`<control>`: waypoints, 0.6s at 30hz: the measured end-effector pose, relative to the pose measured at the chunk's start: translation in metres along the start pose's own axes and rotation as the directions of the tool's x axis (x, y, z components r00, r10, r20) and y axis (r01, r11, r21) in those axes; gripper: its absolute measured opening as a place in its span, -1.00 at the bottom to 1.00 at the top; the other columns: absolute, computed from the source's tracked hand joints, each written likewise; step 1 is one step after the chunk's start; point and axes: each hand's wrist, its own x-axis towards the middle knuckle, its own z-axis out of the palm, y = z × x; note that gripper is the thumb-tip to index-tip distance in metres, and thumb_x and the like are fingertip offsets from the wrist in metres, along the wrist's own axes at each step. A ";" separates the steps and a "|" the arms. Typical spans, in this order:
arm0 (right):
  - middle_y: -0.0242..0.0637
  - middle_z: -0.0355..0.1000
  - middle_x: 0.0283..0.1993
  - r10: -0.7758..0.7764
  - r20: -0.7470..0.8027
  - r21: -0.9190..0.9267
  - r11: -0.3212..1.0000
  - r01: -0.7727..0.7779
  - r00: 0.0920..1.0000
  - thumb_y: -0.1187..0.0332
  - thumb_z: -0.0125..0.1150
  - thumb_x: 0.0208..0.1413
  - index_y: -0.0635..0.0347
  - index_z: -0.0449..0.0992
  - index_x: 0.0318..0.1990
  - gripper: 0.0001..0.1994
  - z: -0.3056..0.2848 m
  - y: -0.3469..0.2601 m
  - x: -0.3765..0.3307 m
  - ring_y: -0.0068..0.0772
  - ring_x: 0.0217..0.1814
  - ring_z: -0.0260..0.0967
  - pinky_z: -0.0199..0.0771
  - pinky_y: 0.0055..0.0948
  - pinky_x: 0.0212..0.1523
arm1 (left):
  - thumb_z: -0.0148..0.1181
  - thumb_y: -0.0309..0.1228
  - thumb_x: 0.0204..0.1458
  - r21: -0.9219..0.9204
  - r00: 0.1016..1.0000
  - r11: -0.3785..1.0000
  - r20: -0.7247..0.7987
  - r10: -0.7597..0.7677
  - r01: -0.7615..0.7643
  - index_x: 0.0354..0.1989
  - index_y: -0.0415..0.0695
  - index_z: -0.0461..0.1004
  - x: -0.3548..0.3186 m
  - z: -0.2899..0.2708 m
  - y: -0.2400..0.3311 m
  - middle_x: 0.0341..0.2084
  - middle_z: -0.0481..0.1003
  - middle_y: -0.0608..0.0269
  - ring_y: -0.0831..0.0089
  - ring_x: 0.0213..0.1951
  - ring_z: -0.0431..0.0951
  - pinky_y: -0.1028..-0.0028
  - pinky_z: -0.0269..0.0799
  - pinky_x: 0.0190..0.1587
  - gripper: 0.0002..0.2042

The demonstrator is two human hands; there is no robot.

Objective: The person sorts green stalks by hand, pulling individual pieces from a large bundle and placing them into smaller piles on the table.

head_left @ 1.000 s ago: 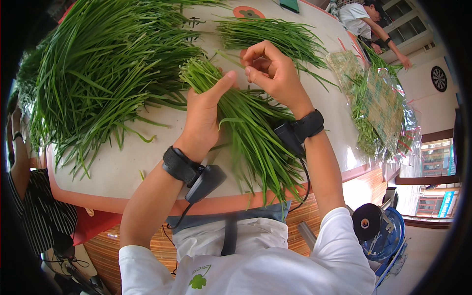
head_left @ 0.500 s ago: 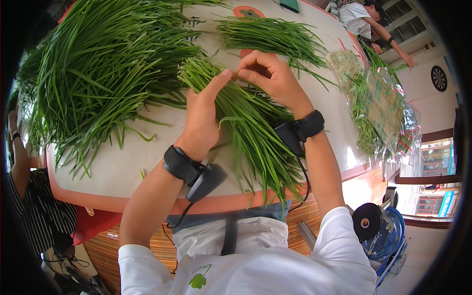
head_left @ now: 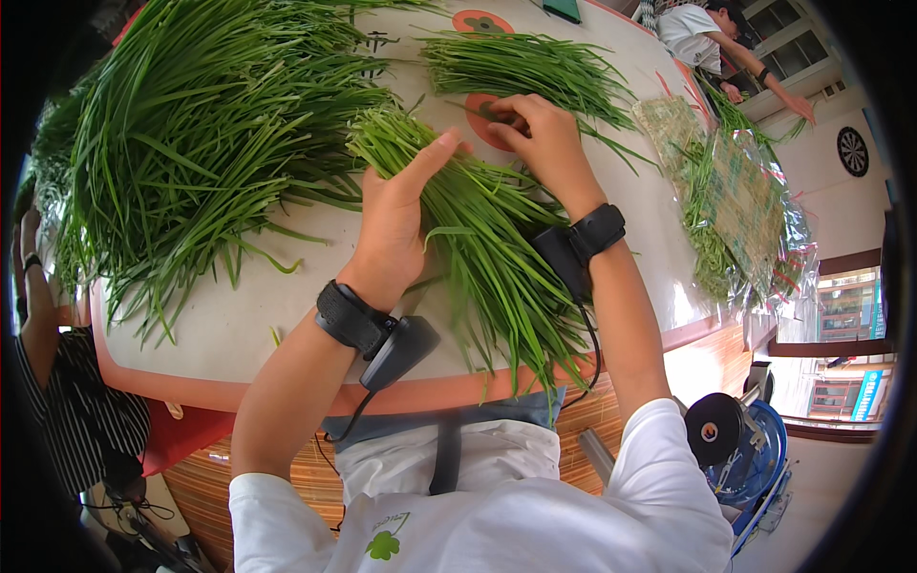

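Note:
My left hand [head_left: 392, 218] is wrapped round a thick bunch of garlic chives [head_left: 492, 244], its thumb raised along the top. Pale cut ends lie just beyond that hand, and the long green leaves slant down to the right over the table's near edge. Just right of the bunch, my right hand [head_left: 554, 158] is apart from it, with thumb and fingers pinched together. Whatever is between those fingertips is too small to make out. Both wrists wear black straps with a dark device.
A large heap of chives [head_left: 220, 143] covers the table's left side. A smaller bundle [head_left: 530, 72] lies at the far side of the white table [head_left: 220, 334]. Clear plastic bags with greens [head_left: 745, 210] sit at the right. Co-workers are at far right [head_left: 693, 38] and left [head_left: 72, 401].
My right hand has moved right and slightly away from the bunch, its fingers still pinched. My left hand and the bunch have hardly moved.

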 end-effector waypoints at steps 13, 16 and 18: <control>-0.27 0.43 -0.33 -0.036 0.025 -0.115 0.993 0.039 0.999 0.38 0.16 0.07 0.26 0.42 -0.28 -0.85 0.006 -0.001 -0.003 -0.31 -0.33 0.40 0.38 -0.36 -0.32 | 0.24 -0.39 0.08 0.050 0.999 0.997 0.003 0.055 -0.055 -0.24 -0.08 0.41 0.005 -0.007 -0.006 -0.40 0.48 0.33 0.48 -0.44 0.52 0.41 0.54 -0.43 -0.85; -0.42 0.38 -0.39 0.103 0.190 0.318 0.934 -0.160 0.976 0.41 0.15 0.07 0.27 0.41 -0.33 -0.88 -0.005 -0.032 -0.003 -0.57 -0.36 0.31 0.34 -0.50 -0.34 | 0.23 -0.39 0.09 0.047 0.999 0.998 -0.012 0.030 -0.029 -0.22 -0.10 0.41 0.002 -0.006 -0.003 -0.39 0.48 0.31 0.49 -0.43 0.52 0.42 0.54 -0.41 -0.84; -0.46 0.35 -0.41 0.060 0.247 0.389 0.908 -0.155 0.967 0.42 0.16 0.07 0.27 0.40 -0.35 -0.88 -0.015 -0.045 -0.003 -0.63 -0.36 0.27 0.32 -0.54 -0.32 | 0.23 -0.39 0.09 0.037 0.999 0.998 0.007 0.049 -0.049 -0.22 -0.11 0.40 0.003 -0.006 -0.005 -0.39 0.49 0.30 0.49 -0.43 0.52 0.42 0.55 -0.41 -0.83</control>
